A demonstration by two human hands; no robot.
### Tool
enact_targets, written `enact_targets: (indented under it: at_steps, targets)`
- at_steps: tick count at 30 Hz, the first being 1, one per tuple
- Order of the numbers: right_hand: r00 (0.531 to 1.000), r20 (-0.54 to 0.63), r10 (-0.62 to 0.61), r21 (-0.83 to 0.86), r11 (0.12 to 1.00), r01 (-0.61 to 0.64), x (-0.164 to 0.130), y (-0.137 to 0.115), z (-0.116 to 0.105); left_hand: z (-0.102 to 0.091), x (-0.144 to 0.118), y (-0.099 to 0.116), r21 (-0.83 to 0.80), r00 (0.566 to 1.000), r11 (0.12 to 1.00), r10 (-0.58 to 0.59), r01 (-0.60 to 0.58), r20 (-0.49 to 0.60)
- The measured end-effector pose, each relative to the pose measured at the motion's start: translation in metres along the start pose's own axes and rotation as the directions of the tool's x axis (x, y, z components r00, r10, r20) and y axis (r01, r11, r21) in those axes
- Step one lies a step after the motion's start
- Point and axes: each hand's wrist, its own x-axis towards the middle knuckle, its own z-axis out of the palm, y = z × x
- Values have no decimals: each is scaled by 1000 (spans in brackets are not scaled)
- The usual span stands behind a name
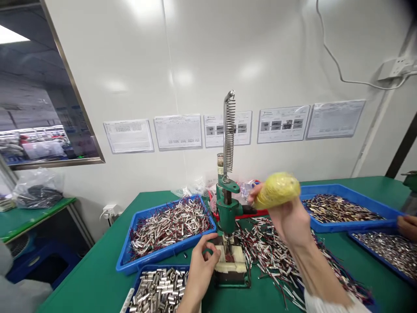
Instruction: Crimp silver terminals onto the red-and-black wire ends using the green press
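A green hand press (227, 213) with a tall spring (230, 134) stands upright on the table. My right hand (289, 217) is wrapped around its lever handle (276, 190), which is padded in yellow wrapping. Beside the press base (230, 278), my left hand (203, 265) has its fingers curled in a pinch near the cream-coloured blocks (239, 256) under the ram. Whatever lies between those fingertips is too small or hidden to make out. Small metal parts with dark red wires (267, 248) lie in a loose heap right of the press.
A blue tray (125, 256) of wired metal parts sits left. In front of it, another bin holds silvery cylinders (159, 289). Blue trays (339, 227) of small parts stand at right, where another person's hand (407, 226) reaches in. Papers (177, 131) hang on the wall.
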Motion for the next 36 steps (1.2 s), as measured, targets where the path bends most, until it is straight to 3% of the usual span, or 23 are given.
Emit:
enact_targets:
  at_steps: [5, 8, 10, 12, 14, 16, 19, 21, 24, 27, 32, 36]
  targets:
    - [995, 92, 25, -100, 995, -15, -40, -13, -8, 15, 18, 7, 38, 999, 999, 38, -39, 20]
    - [998, 42, -50, -162, 985, 56, -49, 3, -15, 25, 26, 5, 56, 999, 998, 38, -38, -13]
    - [995, 48, -88, -292, 951, 99, -62, 26, -30, 29, 29, 3, 51, 998, 997, 56, -54, -35]
    - [991, 130, -5, -504, 861, 70, -84, 56, -51, 29, 33, 3, 32, 997, 997, 69, -68, -36]
    - [961, 219, 170, -698, 716, 32, -111, 90, -73, 29, 38, 5, 4, 998, 998, 65, -65, -20]
    - [932, 234, 275, -826, 563, 41, -139, 125, -90, 29, 41, 8, -30, 999, 999, 42, -41, 9]
    - [963, 200, 182, -923, 364, 123, -171, 166, -98, 29, 38, 14, -85, 999, 996, 11, -8, 39]
    - [972, 222, 71, -930, 314, 190, -180, 182, -96, 29, 28, 18, -111, 999, 994, -6, 12, 54]
    - [960, 278, -19, -902, 339, 268, -178, 188, -89, 24, 5, 27, -256, 979, 950, -143, 177, 145]
    - [960, 279, -33, -870, 416, 267, -173, 183, -79, 16, -19, 44, -465, 937, 820, -233, 333, 260]
    - [985, 171, -37, -772, 616, 157, -180, 180, -57, 4, -43, 76, -537, 927, 773, -175, 339, 333]
    - [991, 126, 33, -669, 741, 60, -188, 185, -45, -2, -51, 88, -541, 907, 763, -141, 355, 397]
